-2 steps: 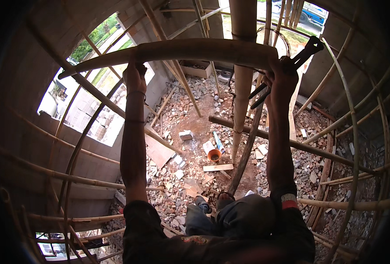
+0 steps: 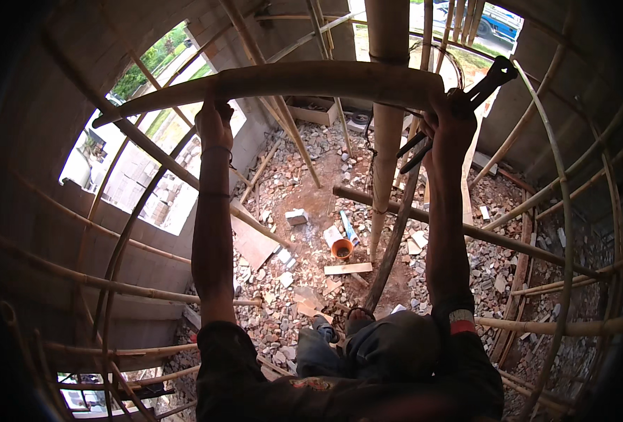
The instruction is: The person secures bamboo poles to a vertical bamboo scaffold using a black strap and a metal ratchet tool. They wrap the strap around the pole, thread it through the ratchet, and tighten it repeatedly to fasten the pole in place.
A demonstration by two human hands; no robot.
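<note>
The left hand (image 2: 214,121) had its fingers (image 2: 221,109) wrapped closed around the horizontal bamboo pole (image 2: 290,79), near that pole's left, tapering end. The pole's long axis ran left to right, its thicker end reaching the right hand (image 2: 452,126). There the right fingers were closed on both the pole and a pair of black pliers (image 2: 459,105), whose head pointed up and right beyond the fingers while the handles slanted down and left below them. Just left of the right fingers stood an upright bamboo post (image 2: 387,105). Far beneath both hands lay a rubble floor (image 2: 290,190) with an orange bucket (image 2: 341,248)
</note>
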